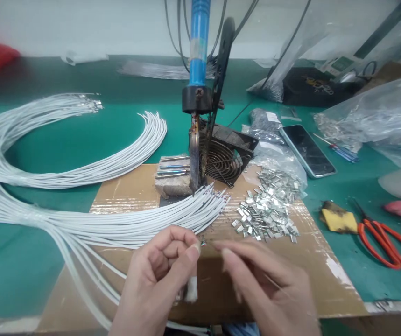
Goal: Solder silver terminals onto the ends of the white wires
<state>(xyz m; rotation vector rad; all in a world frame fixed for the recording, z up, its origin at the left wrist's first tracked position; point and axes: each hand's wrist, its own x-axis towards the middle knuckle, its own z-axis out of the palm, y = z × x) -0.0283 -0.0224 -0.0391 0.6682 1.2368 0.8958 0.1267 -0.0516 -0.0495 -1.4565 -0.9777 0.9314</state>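
My left hand (pixel 165 270) pinches the end of a white cable between thumb and forefinger, with tiny coloured wire ends (pixel 203 243) poking past the fingertips. Just to its right, my right hand (pixel 266 284) is slightly blurred, its thumb and forefinger drawn close together; whatever they hold is too small to make out. A bundle of white cables (pixel 144 224) lies behind my left hand, its stripped ends under the tip of an upright blue-handled soldering iron (pixel 194 154). Behind my right hand is a heap of small silver metal connectors (pixel 268 205).
Cardboard (pixel 326 280) covers part of the green table (pixel 347 196). A small black fan (pixel 224 158) stands behind the iron, beside a grey block (pixel 174 182). To the right are a phone (pixel 308 150), a yellow sponge (pixel 338 218), orange-handled scissors (pixel 385 242) and plastic bags (pixel 371 112).
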